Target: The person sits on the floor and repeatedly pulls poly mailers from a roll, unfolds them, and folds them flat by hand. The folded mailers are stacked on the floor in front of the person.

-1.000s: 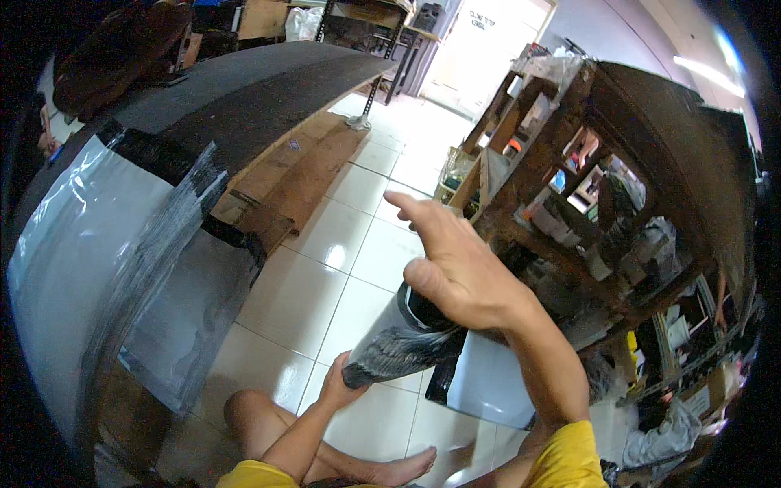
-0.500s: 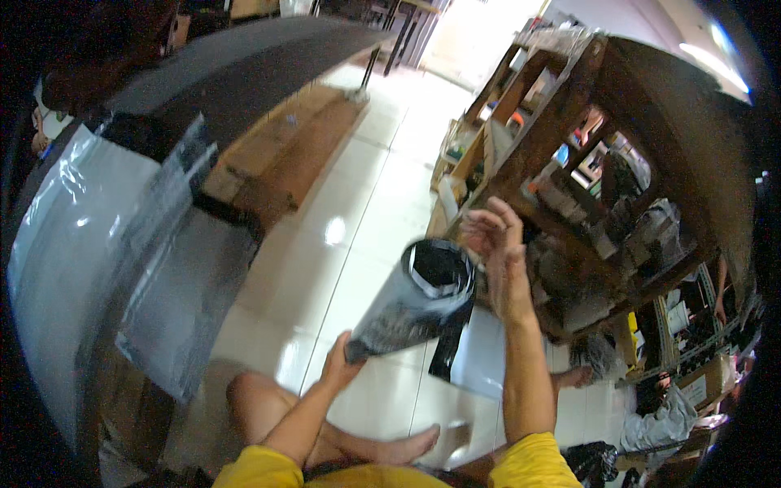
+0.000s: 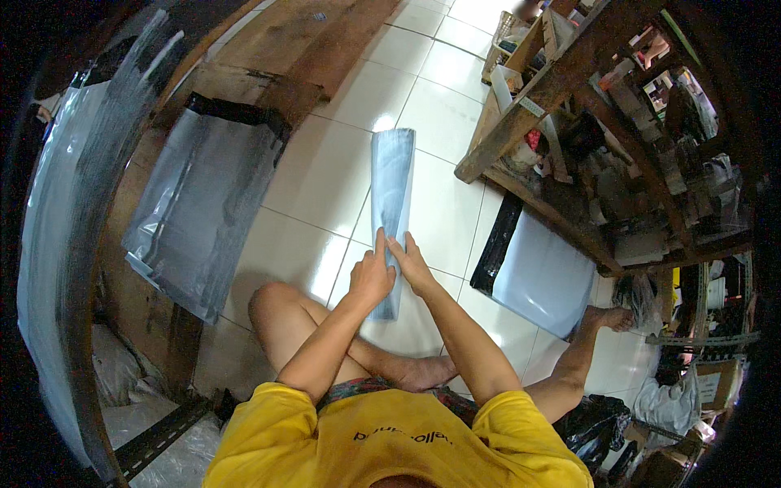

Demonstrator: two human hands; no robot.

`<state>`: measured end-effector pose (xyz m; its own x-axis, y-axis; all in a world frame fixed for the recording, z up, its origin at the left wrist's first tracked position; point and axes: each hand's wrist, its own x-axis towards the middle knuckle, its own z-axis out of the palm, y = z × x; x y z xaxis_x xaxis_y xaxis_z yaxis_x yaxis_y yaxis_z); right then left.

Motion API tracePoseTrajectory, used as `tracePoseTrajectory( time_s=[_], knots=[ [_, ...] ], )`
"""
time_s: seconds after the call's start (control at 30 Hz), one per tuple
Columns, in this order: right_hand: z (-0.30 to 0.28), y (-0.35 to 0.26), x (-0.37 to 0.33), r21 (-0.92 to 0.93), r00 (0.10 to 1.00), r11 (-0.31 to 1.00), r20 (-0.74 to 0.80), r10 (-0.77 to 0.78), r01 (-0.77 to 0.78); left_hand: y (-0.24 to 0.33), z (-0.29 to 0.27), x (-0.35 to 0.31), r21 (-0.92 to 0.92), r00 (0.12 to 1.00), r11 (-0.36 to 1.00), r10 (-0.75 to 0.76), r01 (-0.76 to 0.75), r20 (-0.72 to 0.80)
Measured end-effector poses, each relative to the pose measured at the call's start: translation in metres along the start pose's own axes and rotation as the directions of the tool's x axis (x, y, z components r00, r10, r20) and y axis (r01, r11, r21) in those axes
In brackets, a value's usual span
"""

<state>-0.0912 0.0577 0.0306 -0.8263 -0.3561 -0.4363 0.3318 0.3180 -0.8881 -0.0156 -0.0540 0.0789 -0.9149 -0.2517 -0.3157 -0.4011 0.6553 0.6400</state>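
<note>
While both hands (image 3: 394,272) pinch its near end, rolled grey bag (image 3: 392,195) points away.

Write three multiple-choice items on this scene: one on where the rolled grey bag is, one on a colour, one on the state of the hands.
1. Where is the rolled grey bag?
A. on the wooden shelf
B. in front of the person, over the tiled floor
C. behind the person

2. What colour is the person's shirt?
A. yellow
B. blue
C. white

3. How are the hands placed?
A. both off the bag
B. only one on it
C. both on its lower part

Key: 1 B, it rises from the hands above the white floor tiles. 2 A, the shirt is plainly yellow. 3 C, left hand and right hand both press its lower end.
</note>
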Motion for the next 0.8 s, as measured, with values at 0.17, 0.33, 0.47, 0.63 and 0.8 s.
tracePoseTrajectory(
  time_s=[0.17,0.33,0.47,0.63,0.8],
  knots=[
    [-0.035,-0.003,-0.004,0.137,0.997,0.987,0.010,0.077,-0.078,0.031,0.000,-0.002,-0.002,0.967,0.999,0.033,-0.034,0.253],
    [-0.079,0.021,0.008,-0.013,0.991,0.995,-0.092,0.097,-0.099,0.031,0.033,0.001,0.131,0.984,0.978,0.150,-0.162,0.095],
    [-0.098,0.063,0.021,-0.056,0.981,0.988,-0.140,0.135,-0.144,0.038,0.032,0.017,0.467,0.944,0.823,0.316,-0.323,0.095],
    [-0.081,0.087,0.037,-0.140,0.970,0.973,-0.188,0.157,-0.185,0.001,0.057,0.037,0.581,0.898,0.746,0.436,-0.327,-0.055],
    [-0.080,0.102,0.041,-0.171,0.973,0.975,-0.208,0.102,-0.139,-0.006,0.031,0.028,0.618,0.969,0.762,0.248,-0.193,-0.004]
  ],
)
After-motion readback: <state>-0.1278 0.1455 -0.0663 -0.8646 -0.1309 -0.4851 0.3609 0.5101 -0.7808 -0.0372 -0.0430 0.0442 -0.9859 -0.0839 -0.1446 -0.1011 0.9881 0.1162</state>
